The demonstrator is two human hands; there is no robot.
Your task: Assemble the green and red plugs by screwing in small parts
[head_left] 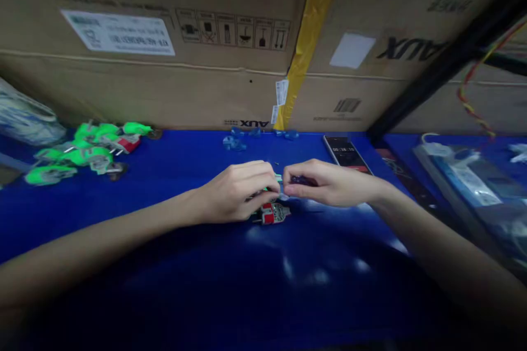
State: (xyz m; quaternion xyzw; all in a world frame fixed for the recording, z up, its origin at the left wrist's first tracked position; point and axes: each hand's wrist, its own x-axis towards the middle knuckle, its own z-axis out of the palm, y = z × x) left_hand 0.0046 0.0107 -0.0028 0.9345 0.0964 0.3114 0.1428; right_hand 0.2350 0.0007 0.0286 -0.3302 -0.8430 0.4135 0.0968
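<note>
The left hand point(242, 192) pinches a mostly hidden green piece point(279, 177) over the blue table point(185, 151); the right hand point(325, 182) is curled just beside it, its grip impossible to tell. A red-and-grey plug point(274, 213) lies near the left fingertips. Green plugs point(84, 154) lie heaped beside a whitish bag point(27, 118), contents unclear. Behind stands a taped cardboard box point(197, 93), contents hidden.

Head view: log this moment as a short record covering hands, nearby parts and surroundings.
Left hand: fingers curled at a mostly hidden green part
Right hand: fingertips close to the left hand's; contents unclear
Nearest loose part: red-and-grey plug-like piece on blue table
Left side: green plug-like pieces, grouped
Far edge: translucent blue pieces before cardboard boxes
Beyond right hand: phone showing digits
</note>
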